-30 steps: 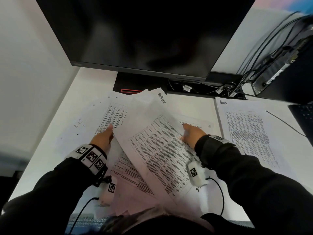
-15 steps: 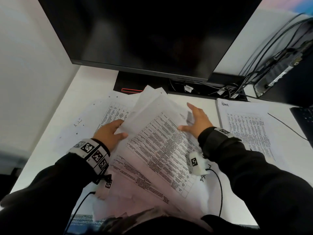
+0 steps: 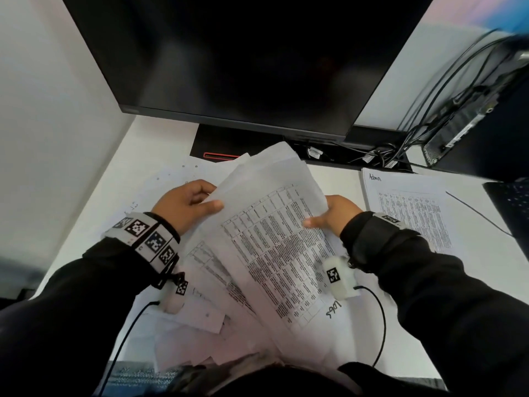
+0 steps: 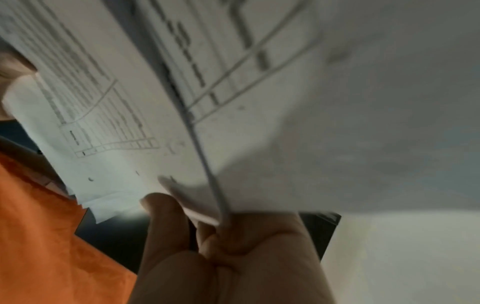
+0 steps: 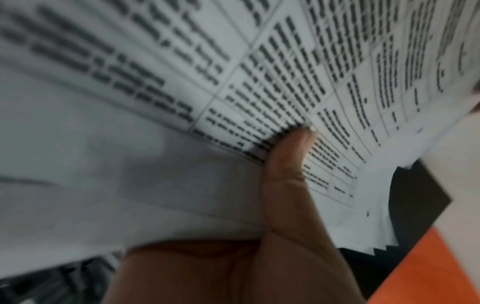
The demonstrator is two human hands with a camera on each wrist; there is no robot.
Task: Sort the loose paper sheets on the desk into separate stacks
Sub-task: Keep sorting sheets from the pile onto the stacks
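Observation:
A loose bundle of printed sheets [image 3: 274,233] with tables of text is lifted off the white desk [image 3: 160,144] between both hands. My left hand [image 3: 190,206] grips the bundle's left edge, thumb on top; the left wrist view shows the fingers [image 4: 166,222] curled round the paper [image 4: 130,102]. My right hand [image 3: 333,216] grips the right edge, with the thumb [image 5: 291,152] pressed on the printed face [image 5: 182,61]. More sheets [image 3: 171,179] lie flat underneath on the left. A separate stack headed "Admin" [image 3: 412,207] lies at the right.
A big dark monitor [image 3: 243,58] stands just behind the papers on its black base [image 3: 217,144]. Cables [image 3: 386,156] and a black device [image 3: 469,121] fill the back right. A dark keyboard corner [image 3: 512,207] sits at the right edge. A wall [image 3: 43,124] borders the left.
Both hands went from pressing and shuffling papers on the desk to gripping the bundle's edges. The bundle has been gathered and lifted toward me.

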